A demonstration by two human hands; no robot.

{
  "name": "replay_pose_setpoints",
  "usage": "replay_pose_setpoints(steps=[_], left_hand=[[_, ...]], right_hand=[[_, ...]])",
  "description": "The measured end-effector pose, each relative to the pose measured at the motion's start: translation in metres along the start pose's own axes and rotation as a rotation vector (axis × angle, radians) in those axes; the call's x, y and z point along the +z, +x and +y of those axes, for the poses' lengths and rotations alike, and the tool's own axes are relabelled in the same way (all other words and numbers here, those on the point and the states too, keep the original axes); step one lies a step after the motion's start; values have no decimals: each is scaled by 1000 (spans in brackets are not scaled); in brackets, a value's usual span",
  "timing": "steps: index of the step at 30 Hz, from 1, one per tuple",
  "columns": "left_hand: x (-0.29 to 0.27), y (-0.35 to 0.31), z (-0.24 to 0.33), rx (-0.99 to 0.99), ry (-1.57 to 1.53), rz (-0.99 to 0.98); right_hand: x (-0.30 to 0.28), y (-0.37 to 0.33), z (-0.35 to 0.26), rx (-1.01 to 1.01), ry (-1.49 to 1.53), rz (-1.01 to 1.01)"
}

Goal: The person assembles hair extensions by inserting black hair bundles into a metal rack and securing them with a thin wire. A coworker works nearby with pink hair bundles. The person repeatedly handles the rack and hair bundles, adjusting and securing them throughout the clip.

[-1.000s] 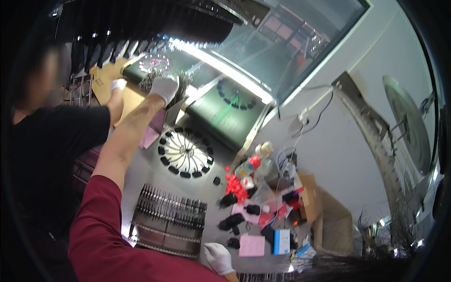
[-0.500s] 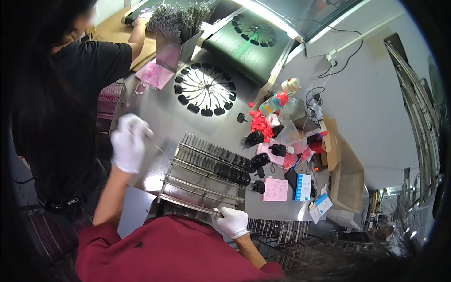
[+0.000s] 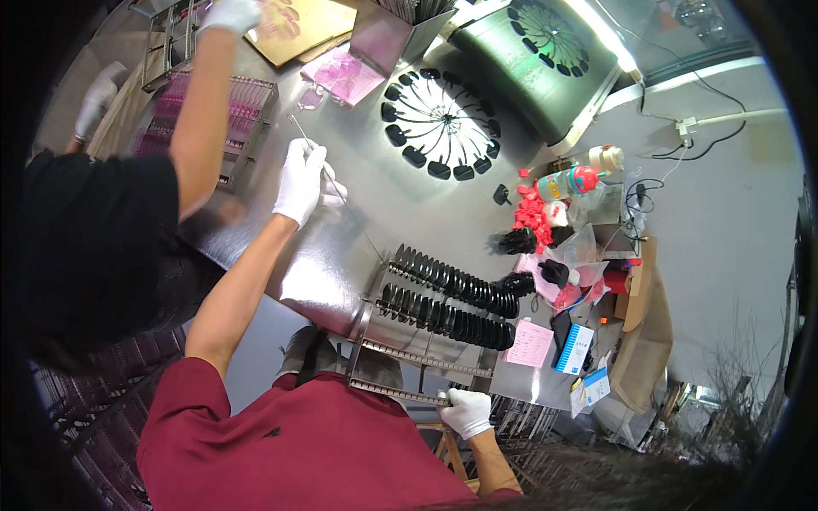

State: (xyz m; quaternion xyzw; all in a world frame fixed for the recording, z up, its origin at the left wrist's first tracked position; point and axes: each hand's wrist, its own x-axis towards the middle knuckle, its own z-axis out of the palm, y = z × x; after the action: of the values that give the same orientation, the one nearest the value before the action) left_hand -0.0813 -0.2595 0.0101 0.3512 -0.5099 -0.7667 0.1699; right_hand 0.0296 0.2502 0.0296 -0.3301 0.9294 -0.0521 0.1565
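My left hand (image 3: 300, 183), in a white glove, is raised over the metal table and closed on a thin metal rod (image 3: 358, 223). The rod slants down, and its lower end meets the far left corner of a metal rack, beside the first of the black pieces. Two rows of glossy black oval pieces (image 3: 447, 319) stand on edge in the rack; its nearer slotted bars (image 3: 417, 356) hold none. My right hand (image 3: 467, 413), also gloved, is closed around the rack's near right corner.
Black-ended wires (image 3: 439, 170) fan out in a ring on a lit spot. A co-worker's arm (image 3: 204, 111) reaches across at left, near a rack of pink pieces (image 3: 162, 128). Red bits (image 3: 535, 217), a bottle (image 3: 562, 183) and a pink paper (image 3: 530, 342) lie rightward.
My view has shifted left. My left hand has moved forward and right with the rod. The black pieces now show their broad faces more. The co-worker's arm has swung nearer the pink rack.
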Motion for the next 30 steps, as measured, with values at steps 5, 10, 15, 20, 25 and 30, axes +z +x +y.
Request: replay_pose_setpoints(steps=[5, 10, 15, 20, 25, 30], left_hand=[[-10, 4, -21, -129, -34, 64], [-40, -20, -75, -277, -181, 274], [-36, -33, -75, -254, -278, 303], [-51, -30, -80, -263, -180, 298], [-56, -43, -98, -306, -317, 270], [-60, -38, -84, -268, -310, 251]], right_hand=[[-9, 8, 13, -30, 28, -16], [-23, 11, 12, -66, 18, -36], [-40, 15, 11, -100, 20, -64], [-51, 19, 11, -102, 6, -55], [-55, 21, 9, -91, 1, -64], [-57, 22, 17, -89, 19, -78]])
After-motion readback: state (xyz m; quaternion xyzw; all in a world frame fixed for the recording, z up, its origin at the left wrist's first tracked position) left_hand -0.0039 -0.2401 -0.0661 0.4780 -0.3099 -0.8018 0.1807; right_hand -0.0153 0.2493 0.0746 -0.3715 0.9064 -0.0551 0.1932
